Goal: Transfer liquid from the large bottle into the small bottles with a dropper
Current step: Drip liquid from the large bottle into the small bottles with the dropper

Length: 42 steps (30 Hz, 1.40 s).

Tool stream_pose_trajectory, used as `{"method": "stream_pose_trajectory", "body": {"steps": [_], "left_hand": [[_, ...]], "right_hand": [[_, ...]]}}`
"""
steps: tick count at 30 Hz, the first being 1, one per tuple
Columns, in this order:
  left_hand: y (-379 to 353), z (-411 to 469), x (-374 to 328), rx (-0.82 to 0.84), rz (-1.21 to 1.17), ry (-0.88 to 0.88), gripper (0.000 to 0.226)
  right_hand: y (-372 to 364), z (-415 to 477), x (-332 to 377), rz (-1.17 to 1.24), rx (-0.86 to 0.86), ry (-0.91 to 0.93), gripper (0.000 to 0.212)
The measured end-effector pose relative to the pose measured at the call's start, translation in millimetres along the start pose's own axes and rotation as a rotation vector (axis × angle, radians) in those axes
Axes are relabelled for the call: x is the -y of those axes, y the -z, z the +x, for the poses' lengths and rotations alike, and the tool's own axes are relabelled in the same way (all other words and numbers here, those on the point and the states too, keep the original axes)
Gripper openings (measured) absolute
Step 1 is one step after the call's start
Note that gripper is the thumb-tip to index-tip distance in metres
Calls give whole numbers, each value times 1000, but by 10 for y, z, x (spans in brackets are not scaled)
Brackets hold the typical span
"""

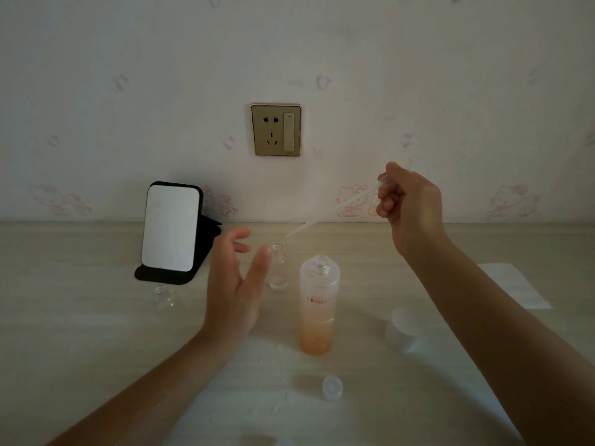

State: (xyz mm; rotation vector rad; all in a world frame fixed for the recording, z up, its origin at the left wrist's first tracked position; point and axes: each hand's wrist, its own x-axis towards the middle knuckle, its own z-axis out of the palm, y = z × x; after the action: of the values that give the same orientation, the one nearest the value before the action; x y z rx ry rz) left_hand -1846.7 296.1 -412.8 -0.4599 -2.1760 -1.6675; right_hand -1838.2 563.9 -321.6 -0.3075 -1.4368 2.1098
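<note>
Large bottle (319, 304) stands upright near centre of table (80, 333). Small bottle (278, 268) just behind and left of it, upright. Second small bottle (165, 296) further left, in front of standing mirror (172, 227). Left hand (236, 284) beside first small bottle, on its left. Right hand (409, 201) raised behind and right of large bottle, dropper (328, 214) slanting down-left, tip above small bottle's mouth. Large cap (404, 329) right of large bottle; small cap (332, 386) in front. Paper sheet (515, 284) far right. Wall socket (276, 129) behind.
</note>
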Motion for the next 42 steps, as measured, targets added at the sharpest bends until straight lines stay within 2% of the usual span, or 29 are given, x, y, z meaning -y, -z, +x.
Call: {"method": "stream_pose_trajectory", "body": {"steps": [2, 3, 5, 8, 11, 13, 18, 24, 35, 39, 42], "left_hand": [[58, -3, -116, -19, -140, -99, 31], [84, -7, -179, 32, -194, -137, 29], [146, -42, -307, 202, -253, -185, 42], [187, -157, -449, 456, -269, -154, 60], [137, -288, -469, 637, -191, -55, 63], [91, -356, -468, 680, -141, 7, 58], [73, -366, -451, 550, -172, -3, 28], [149, -257, -425, 372, -180, 119, 29], [150, -244, -369, 338, -95, 100, 24], [149, -252, -377, 348, -92, 90, 20], [144, -256, -370, 361, -80, 94, 22]], "right_hand": [[2, 4, 5, -1, 1, 0, 28], [3, 6, 10, 1, 1, -1, 27], [6, 5, 16, 10, -1, -5, 23], [12, 7, 20, 22, -3, -9, 21], [5, 3, 20, 36, 0, -15, 25], [-3, -4, 21, 44, 11, -16, 29], [5, 6, 52, 99, 17, -48, 36], [25, 29, 65, 197, 32, -83, 40], [57, 57, 7, 190, 12, -77, 29], [40, 50, 12, 128, 53, -64, 34], [3, 26, 18, 88, 136, -62, 27]]}}
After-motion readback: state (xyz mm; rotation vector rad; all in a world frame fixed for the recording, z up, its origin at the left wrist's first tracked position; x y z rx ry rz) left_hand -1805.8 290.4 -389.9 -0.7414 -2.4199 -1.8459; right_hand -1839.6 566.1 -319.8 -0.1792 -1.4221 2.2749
